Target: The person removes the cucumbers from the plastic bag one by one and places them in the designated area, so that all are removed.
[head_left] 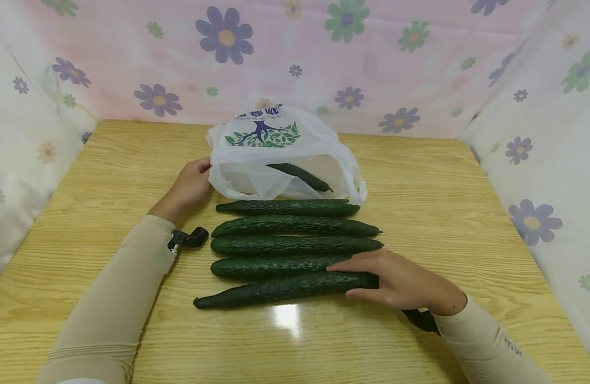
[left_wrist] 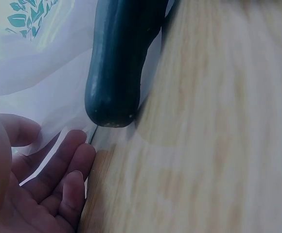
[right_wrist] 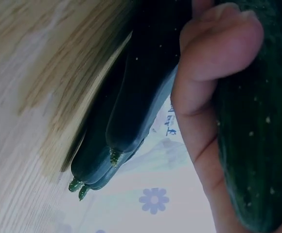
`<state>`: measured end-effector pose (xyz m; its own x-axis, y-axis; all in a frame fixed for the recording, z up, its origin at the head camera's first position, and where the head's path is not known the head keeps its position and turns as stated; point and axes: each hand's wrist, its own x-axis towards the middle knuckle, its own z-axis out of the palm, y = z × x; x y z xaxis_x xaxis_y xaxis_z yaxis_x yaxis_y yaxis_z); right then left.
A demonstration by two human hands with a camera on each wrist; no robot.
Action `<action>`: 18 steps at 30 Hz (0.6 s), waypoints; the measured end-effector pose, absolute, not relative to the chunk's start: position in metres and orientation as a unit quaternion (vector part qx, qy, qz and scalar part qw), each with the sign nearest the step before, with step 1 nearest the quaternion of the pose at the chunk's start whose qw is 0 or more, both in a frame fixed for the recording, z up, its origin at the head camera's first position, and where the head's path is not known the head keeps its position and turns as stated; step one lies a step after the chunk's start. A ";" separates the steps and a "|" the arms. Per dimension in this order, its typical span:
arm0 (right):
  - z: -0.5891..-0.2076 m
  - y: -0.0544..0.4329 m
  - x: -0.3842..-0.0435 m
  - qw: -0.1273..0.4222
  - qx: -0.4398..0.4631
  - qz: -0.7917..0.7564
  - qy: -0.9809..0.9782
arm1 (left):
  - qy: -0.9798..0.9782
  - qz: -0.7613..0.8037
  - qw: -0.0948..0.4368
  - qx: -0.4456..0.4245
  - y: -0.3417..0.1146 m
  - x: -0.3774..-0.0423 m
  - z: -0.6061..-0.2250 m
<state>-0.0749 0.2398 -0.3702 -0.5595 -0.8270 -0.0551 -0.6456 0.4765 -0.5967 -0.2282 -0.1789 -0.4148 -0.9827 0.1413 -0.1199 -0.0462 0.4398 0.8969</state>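
Several long dark green cucumbers lie side by side on the table in the head view. My right hand grips the right end of the nearest cucumber, which slants slightly; the right wrist view shows fingers curled round this cucumber. Behind the row, a white plastic bag with a printed tree lies with its mouth toward me. One cucumber is inside it. My left hand holds the bag's left edge, its fingertips partly hidden. Close to those fingers, the left wrist view shows a cucumber's blunt end.
The wood-grain table extends on both sides of the cucumbers. A flowered cloth hangs behind the table, and similar cloth walls stand to the left and right. Light reflects off the table near the front cucumber.
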 end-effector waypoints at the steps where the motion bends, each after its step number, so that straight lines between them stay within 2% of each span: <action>1: -0.370 0.240 -0.075 0.174 -0.436 -0.264 0.843 | 0.843 0.529 0.089 0.029 -0.179 -0.228 -0.415; 11: -0.367 0.237 -0.070 0.203 -0.397 -0.231 0.865 | 0.845 0.526 0.089 0.028 -0.178 -0.228 -0.414; 18: -0.367 0.235 -0.068 0.195 -0.393 -0.212 0.873 | 0.844 0.529 0.089 0.028 -0.178 -0.228 -0.414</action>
